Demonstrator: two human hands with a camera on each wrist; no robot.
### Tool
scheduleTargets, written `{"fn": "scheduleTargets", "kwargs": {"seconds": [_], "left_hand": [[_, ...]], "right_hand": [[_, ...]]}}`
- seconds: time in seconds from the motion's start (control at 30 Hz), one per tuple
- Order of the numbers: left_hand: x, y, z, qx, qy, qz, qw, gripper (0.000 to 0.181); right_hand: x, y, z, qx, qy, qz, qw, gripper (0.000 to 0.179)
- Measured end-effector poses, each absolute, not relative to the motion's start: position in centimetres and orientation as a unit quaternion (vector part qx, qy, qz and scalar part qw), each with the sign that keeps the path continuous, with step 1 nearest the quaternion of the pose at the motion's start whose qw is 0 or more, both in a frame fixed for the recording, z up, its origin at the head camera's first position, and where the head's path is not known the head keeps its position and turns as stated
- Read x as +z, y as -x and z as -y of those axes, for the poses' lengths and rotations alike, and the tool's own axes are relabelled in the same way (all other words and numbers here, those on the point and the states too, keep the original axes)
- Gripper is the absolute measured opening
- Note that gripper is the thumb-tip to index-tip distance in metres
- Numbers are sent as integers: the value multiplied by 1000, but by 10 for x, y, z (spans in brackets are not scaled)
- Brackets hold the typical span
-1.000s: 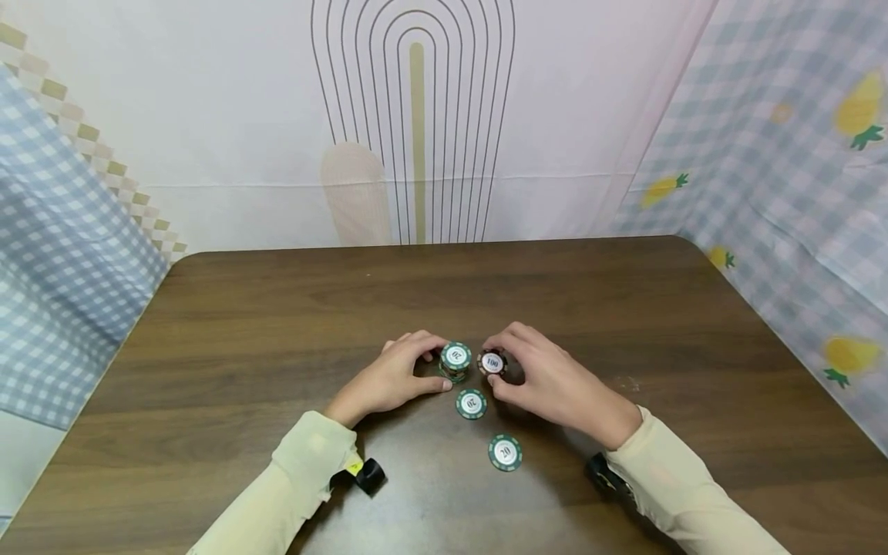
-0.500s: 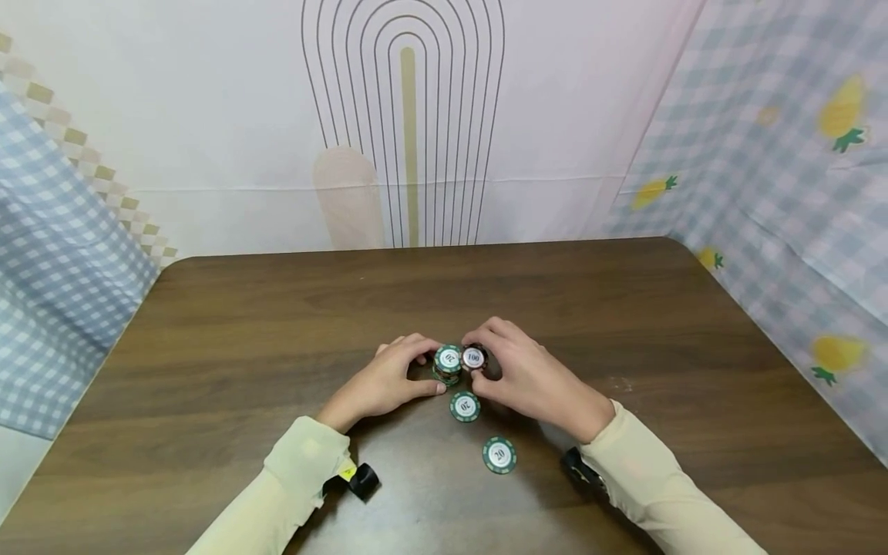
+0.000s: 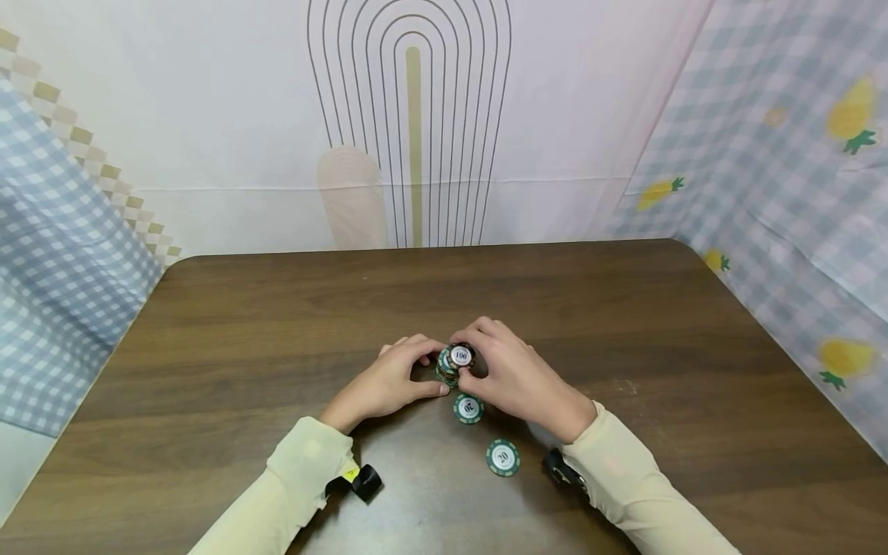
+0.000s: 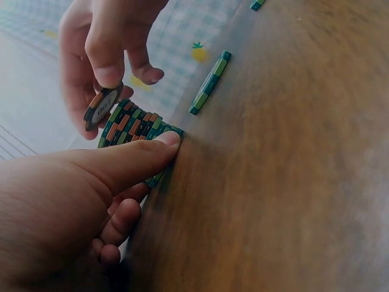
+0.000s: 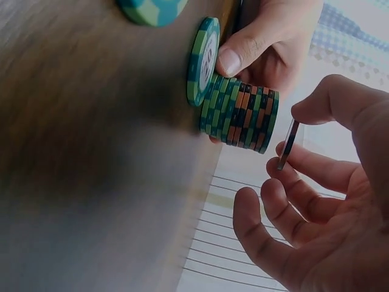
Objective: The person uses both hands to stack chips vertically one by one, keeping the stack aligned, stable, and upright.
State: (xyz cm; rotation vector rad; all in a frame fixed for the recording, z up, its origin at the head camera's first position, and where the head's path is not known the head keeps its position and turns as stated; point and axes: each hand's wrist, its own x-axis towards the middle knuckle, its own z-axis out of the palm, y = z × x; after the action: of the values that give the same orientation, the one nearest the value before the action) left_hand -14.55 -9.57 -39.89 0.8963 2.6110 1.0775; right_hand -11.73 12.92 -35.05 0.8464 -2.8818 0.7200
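A stack of poker chips (image 3: 444,375), mixed green and black-orange, stands upright on the wooden table. My left hand (image 3: 391,379) holds it low down between thumb and fingers; the thumb lies along the lowest chips in the left wrist view. Between the thumb and fingertips of my right hand (image 3: 520,381) is a black poker chip (image 3: 461,355) marked 100. This chip is just above the stack, slightly tilted, with a small gap under it in the right wrist view (image 5: 289,145). The stack's top face is partly covered by it in the head view.
Two green poker chips marked 20 lie flat on the table (image 3: 277,324): a nearer chip (image 3: 502,458) and a farther chip (image 3: 469,408) close to the stack. A patterned white cloth (image 3: 243,139) hangs behind the table, with checked cloths at both sides.
My right hand has carried the black chip leftward, from beside the stack to over its top. My left hand stays at the stack, and the two loose green chips lie as before.
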Motion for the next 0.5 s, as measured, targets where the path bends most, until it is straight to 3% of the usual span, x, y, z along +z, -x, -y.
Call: {"fn": "scheduleTargets", "kwargs": {"seconds": [0.5], "left_hand": [[-400, 146, 95, 365, -300, -877, 87, 50]], "right_hand": [[-355, 120, -124, 231, -264, 937, 10, 36]]}}
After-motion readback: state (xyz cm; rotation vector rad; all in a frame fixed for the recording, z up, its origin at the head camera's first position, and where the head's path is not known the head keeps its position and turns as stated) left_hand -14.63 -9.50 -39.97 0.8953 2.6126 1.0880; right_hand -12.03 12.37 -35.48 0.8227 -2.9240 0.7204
